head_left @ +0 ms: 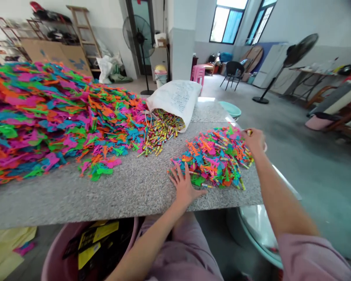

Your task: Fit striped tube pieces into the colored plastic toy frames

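Observation:
My left hand [185,188] lies with fingers spread at the near left edge of a small pile of bright plastic pieces [210,154]. Pink, orange, green and blue pieces are mixed there with small printed sticks [207,186]. At the pile's far right side, my right hand [255,141] is closed, its fingers curled near a small yellowish bit that I cannot make out. Behind the pile, a white sack [178,97] lies on its side, spilling many yellow and red printed sticks [160,132] onto the speckled stone table [128,191].
A large heap of similar plastic pieces [55,117] covers the table's left side. Below the front edge stand a pink tub [51,257] with black and yellow packs and a teal tub [259,249]. A light-green basin [230,110] and standing fan [261,100] are beyond.

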`<state>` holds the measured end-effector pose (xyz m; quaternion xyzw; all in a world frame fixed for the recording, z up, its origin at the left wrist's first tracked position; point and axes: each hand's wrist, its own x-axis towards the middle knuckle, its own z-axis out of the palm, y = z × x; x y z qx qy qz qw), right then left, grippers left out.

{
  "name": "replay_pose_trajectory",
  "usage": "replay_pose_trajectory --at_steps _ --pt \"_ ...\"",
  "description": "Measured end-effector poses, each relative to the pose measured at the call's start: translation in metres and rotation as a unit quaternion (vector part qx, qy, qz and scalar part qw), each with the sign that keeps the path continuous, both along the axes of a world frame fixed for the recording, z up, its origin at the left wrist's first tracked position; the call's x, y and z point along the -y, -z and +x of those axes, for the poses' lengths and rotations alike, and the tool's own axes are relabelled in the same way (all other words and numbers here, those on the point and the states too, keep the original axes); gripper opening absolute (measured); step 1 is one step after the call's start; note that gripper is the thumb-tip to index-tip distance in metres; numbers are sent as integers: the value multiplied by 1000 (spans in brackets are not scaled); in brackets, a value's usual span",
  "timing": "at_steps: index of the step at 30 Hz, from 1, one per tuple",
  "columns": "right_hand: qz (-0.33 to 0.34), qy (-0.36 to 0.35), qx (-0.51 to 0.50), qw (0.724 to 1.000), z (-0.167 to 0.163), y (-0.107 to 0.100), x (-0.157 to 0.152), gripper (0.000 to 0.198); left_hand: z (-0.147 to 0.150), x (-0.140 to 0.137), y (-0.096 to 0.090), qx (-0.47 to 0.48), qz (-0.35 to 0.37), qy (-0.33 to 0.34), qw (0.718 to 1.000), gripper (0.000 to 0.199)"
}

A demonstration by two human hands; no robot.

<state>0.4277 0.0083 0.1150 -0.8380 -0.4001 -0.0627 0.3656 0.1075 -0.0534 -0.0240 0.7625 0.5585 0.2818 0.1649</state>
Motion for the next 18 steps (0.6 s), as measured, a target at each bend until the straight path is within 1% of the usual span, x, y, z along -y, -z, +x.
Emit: replay_pose_trajectory --at_steps 2,4,6,8,10,11,12,14,16,17,18 --pt "-15 -52 -15 998 10 17 -10 35 16 -3 2 -36 40 -18 998 135" --pt "-15 -88 -26 996 9 38 -13 38 25 -10 -1 -48 61 -33 996 130" --pt "-8 -108 -36 993 6 55 -14 42 31 -21 -6 -55 76 -30 995 127" --pt "-5 -123 -49 991 6 65 -16 45 40 -36 -11 -69 83 -15 994 126" --pt "-7 -138 -59 989 8 66 -19 45 51 -51 -14 -83 78 -5 993 125" --pt "-9 -130 -54 990 9 64 -21 43 57 -58 -15 -86 73 -4 994 125" --pt "-8 -108 -42 993 10 61 -23 41 62 -65 -15 -86 69 -4 994 125" --pt "4 -41 -6 999 6 52 -24 39 70 -74 -14 -75 60 2 995 126" --pt "45 22 28 998 -6 44 -22 40 71 -78 -14 -65 49 18 997 129" --pt "74 30 42 996 -15 42 -19 41 69 -78 -15 -61 44 31 997 131" --pt "100 15 56 993 -28 41 -14 42 63 -77 -16 -60 42 45 996 133"
